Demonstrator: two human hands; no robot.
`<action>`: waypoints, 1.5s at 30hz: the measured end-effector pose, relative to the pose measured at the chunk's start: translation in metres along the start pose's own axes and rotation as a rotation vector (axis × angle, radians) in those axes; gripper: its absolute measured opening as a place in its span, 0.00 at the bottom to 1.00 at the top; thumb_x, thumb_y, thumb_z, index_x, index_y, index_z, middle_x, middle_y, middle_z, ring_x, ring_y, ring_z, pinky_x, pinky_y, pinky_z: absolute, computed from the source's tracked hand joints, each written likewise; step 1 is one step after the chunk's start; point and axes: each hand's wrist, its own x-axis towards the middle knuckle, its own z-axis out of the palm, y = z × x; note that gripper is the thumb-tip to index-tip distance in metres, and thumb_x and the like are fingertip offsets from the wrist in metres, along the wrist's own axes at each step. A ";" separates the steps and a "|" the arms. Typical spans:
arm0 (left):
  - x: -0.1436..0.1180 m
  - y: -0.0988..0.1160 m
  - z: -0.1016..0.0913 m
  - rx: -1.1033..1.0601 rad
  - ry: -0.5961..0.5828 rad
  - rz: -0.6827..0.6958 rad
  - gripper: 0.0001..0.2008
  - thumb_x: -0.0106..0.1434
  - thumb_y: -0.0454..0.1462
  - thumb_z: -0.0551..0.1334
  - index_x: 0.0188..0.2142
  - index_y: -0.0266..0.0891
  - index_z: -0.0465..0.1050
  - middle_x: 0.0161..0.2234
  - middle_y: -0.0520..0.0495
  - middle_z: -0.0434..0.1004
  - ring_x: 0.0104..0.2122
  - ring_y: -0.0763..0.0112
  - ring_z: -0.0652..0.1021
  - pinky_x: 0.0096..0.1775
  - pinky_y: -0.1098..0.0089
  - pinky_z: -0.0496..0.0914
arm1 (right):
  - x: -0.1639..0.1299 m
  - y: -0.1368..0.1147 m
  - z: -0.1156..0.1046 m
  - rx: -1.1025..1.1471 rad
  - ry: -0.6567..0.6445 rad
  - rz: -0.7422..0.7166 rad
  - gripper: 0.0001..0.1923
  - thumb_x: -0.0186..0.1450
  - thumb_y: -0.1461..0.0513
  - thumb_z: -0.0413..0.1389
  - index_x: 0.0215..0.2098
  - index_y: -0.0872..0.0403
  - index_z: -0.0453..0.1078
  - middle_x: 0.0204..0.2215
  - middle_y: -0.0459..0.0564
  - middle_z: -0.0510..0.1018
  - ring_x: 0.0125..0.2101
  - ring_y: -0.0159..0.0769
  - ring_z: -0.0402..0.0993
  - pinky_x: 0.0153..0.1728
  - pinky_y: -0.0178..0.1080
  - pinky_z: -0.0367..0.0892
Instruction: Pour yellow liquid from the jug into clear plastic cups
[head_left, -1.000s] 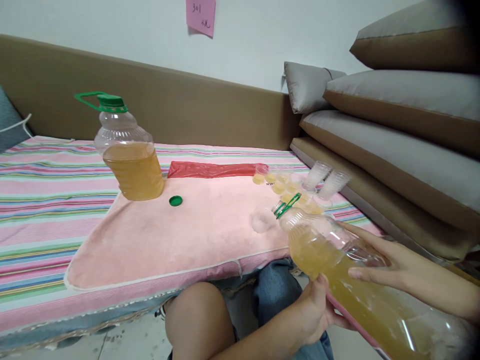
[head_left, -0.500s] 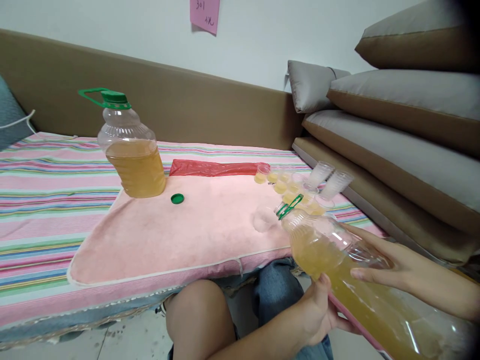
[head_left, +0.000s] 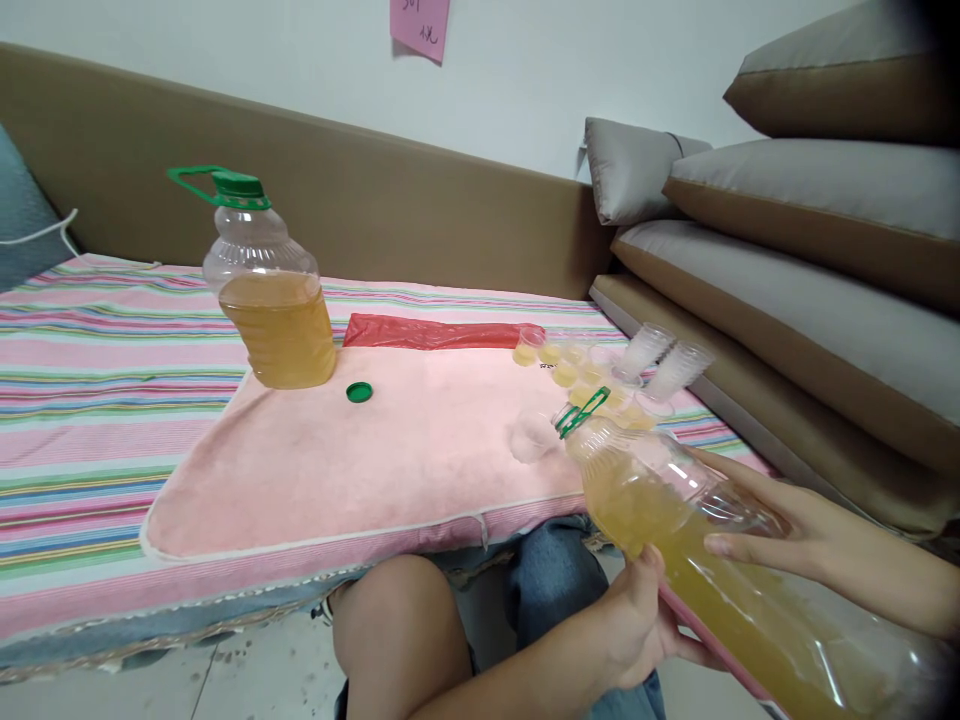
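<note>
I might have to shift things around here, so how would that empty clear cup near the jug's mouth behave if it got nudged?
The cup looks like thin clear plastic with nothing in it, so it is probably very light and would slide or tip at a slight touch. It sits on a soft pink towel, an uneven base, which likely makes toppling easier. Squeezed hard, it would probably buckle.

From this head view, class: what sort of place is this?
Probably a home sitting or sleeping room: a padded bench along the wall, stacked cushions, and a striped cloth under a pink towel.
</note>
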 end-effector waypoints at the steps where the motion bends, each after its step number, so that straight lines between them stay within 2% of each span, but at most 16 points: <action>1: 0.000 0.000 0.000 -0.001 -0.011 0.008 0.56 0.42 0.72 0.56 0.64 0.45 0.58 0.60 0.29 0.66 0.58 0.30 0.67 0.50 0.20 0.50 | 0.000 0.000 0.000 0.006 -0.004 0.006 0.45 0.56 0.51 0.64 0.68 0.43 0.52 0.68 0.45 0.58 0.65 0.49 0.57 0.63 0.43 0.59; 7: 0.000 0.003 -0.001 0.001 -0.052 0.042 0.54 0.45 0.72 0.56 0.64 0.48 0.57 0.62 0.30 0.63 0.59 0.29 0.65 0.49 0.19 0.50 | 0.003 0.006 -0.001 -0.014 0.003 -0.009 0.45 0.57 0.50 0.64 0.68 0.41 0.53 0.68 0.44 0.59 0.65 0.50 0.58 0.63 0.45 0.57; 13: 0.000 0.000 -0.001 0.009 -0.023 0.030 0.53 0.46 0.72 0.54 0.65 0.46 0.56 0.62 0.30 0.63 0.59 0.32 0.66 0.51 0.21 0.51 | 0.003 0.008 -0.003 -0.053 -0.004 -0.010 0.46 0.58 0.50 0.63 0.69 0.41 0.49 0.67 0.45 0.60 0.65 0.54 0.57 0.64 0.50 0.56; 18: 0.000 -0.001 -0.002 -0.004 -0.035 0.032 0.54 0.45 0.72 0.54 0.65 0.47 0.57 0.62 0.30 0.63 0.59 0.31 0.66 0.50 0.20 0.49 | 0.002 0.005 -0.002 -0.046 -0.032 0.012 0.46 0.59 0.47 0.61 0.70 0.41 0.47 0.68 0.45 0.57 0.66 0.51 0.55 0.64 0.46 0.56; 23: -0.001 0.000 -0.001 -0.020 -0.058 0.056 0.52 0.47 0.71 0.56 0.65 0.48 0.57 0.63 0.30 0.62 0.60 0.30 0.65 0.49 0.19 0.49 | 0.002 0.001 -0.001 -0.037 -0.027 0.024 0.47 0.57 0.47 0.62 0.70 0.41 0.47 0.69 0.45 0.57 0.66 0.53 0.55 0.64 0.48 0.55; 28: 0.000 -0.001 -0.001 -0.016 -0.036 0.039 0.54 0.45 0.72 0.55 0.65 0.46 0.56 0.62 0.29 0.62 0.60 0.29 0.65 0.49 0.19 0.48 | 0.002 -0.002 0.000 -0.009 -0.048 0.025 0.46 0.58 0.47 0.62 0.69 0.45 0.49 0.70 0.47 0.54 0.66 0.49 0.54 0.64 0.42 0.57; 32: 0.000 -0.001 -0.002 -0.025 -0.042 0.043 0.54 0.45 0.72 0.56 0.65 0.46 0.56 0.63 0.28 0.61 0.60 0.27 0.64 0.48 0.18 0.48 | 0.004 0.001 -0.002 -0.051 -0.047 0.027 0.46 0.58 0.46 0.61 0.69 0.44 0.49 0.70 0.44 0.54 0.66 0.47 0.54 0.65 0.41 0.55; 40: 0.001 0.001 -0.003 -0.031 -0.107 0.089 0.51 0.49 0.70 0.55 0.65 0.48 0.55 0.64 0.30 0.59 0.60 0.26 0.63 0.47 0.17 0.48 | 0.004 -0.006 0.000 -0.049 -0.031 0.069 0.50 0.55 0.43 0.62 0.69 0.47 0.49 0.68 0.47 0.58 0.65 0.47 0.58 0.63 0.40 0.57; 45: 0.001 0.000 -0.003 -0.029 -0.104 0.085 0.52 0.48 0.70 0.55 0.65 0.48 0.55 0.64 0.30 0.59 0.60 0.26 0.63 0.47 0.17 0.48 | 0.004 -0.005 0.001 -0.037 -0.041 0.088 0.53 0.55 0.43 0.62 0.70 0.49 0.44 0.70 0.48 0.54 0.65 0.45 0.57 0.63 0.39 0.57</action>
